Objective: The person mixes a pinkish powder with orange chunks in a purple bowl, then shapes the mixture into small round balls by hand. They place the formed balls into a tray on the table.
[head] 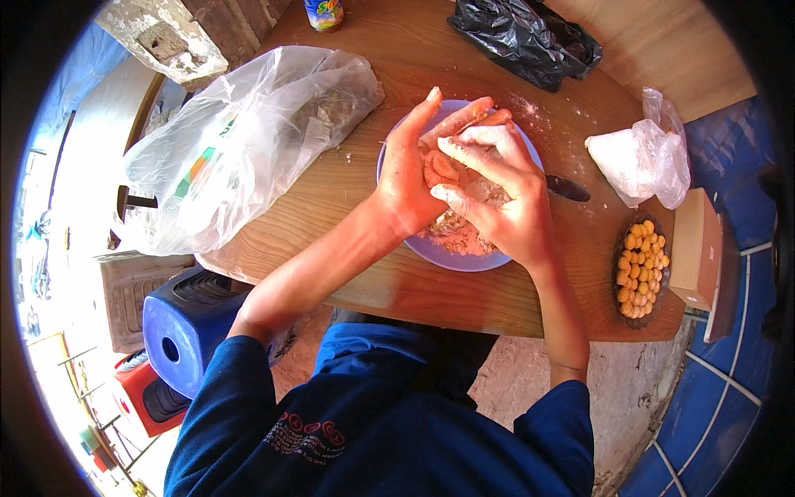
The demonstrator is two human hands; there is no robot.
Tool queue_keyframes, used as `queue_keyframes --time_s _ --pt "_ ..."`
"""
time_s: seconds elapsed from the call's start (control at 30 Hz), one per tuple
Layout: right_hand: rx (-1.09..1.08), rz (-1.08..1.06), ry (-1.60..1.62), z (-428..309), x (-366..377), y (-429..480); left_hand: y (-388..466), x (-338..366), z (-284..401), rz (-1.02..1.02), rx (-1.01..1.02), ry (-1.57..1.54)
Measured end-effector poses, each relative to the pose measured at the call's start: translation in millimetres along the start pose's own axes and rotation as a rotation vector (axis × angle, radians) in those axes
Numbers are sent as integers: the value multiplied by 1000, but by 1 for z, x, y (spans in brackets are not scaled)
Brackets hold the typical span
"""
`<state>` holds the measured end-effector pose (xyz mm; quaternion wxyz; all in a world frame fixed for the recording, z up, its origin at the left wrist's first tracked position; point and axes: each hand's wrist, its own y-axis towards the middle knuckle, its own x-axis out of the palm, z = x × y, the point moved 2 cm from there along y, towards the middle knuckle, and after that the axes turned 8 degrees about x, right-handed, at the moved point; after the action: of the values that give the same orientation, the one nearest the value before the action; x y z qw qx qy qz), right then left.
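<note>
My left hand [407, 164] is cupped over a lavender plastic bowl [463, 266], its thumb pointing up. Against its palm sits a small lump that looks like dough [442, 168]. My right hand [506, 199] bends in from the right, with floury fingertips and thumb on either side of the lump; whether they press on it I cannot tell. Below both hands, a crumbly, floury mixture [463, 239] lies in the bowl, partly hidden by them. Flour also coats some fingers of my left hand.
Right of the bowl lie a dark handle [568, 188], a bag of white powder [621, 161], a plate of small yellow balls [643, 270] and a cardboard box [695, 248]. A large clear plastic bag [261, 136] covers the table's left; a black bag [528, 40] and a jar [324, 13] stand behind.
</note>
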<state>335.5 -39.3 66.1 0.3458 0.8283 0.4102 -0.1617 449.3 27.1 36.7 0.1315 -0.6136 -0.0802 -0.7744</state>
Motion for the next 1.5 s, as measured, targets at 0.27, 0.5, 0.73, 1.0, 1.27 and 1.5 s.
queue_keyframes --time_s 0.27,0.5,0.73,1.0,1.27,1.5 --pt "-153 12 -88 4 9 0 4 -3 -6 31 34 85" --pt "-181 147 -167 3 3 -2 10 -5 16 -43 102 -241" --pt "-260 48 -289 2 20 -6 13 -9 21 -22 151 -131" --pt "-302 20 -319 6 16 -4 8 -4 10 69 51 -53" --pt "-250 31 -281 6 12 -3 6 1 10 -31 28 52" --pt "-184 82 -237 12 10 -3 2 -1 5 -15 -49 58"
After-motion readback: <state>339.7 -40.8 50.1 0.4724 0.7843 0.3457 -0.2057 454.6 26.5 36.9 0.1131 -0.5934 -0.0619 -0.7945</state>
